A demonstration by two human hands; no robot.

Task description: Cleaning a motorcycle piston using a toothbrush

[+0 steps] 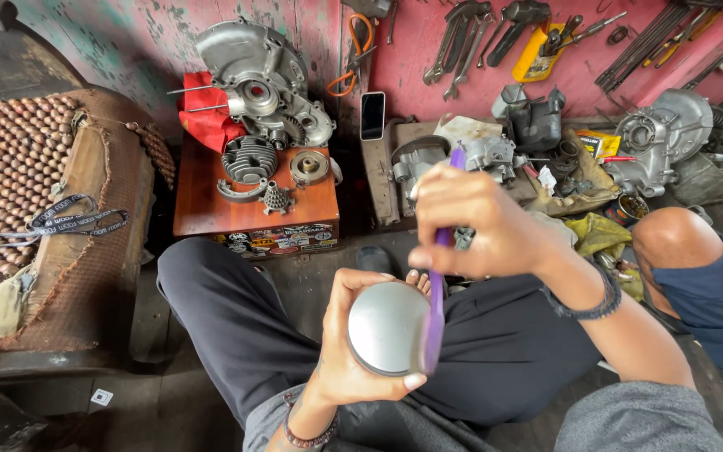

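Observation:
My left hand (346,351) grips a round grey metal piston (385,326), its smooth flat top turned toward me, above my lap. My right hand (474,222) holds a purple toothbrush (437,293) upright, and the brush's lower end lies against the right edge of the piston. A dark bracelet circles my right wrist and a beaded one my left. I sit cross-legged in dark trousers, with my bare toes showing just behind the piston.
A wooden box (211,209) ahead carries an engine case (265,79), a finned cylinder (250,157) and a red rag. More engine parts (663,138) and tools litter the floor and pink wall. Another person's knee (675,238) is at right. A beaded seat (10,159) stands left.

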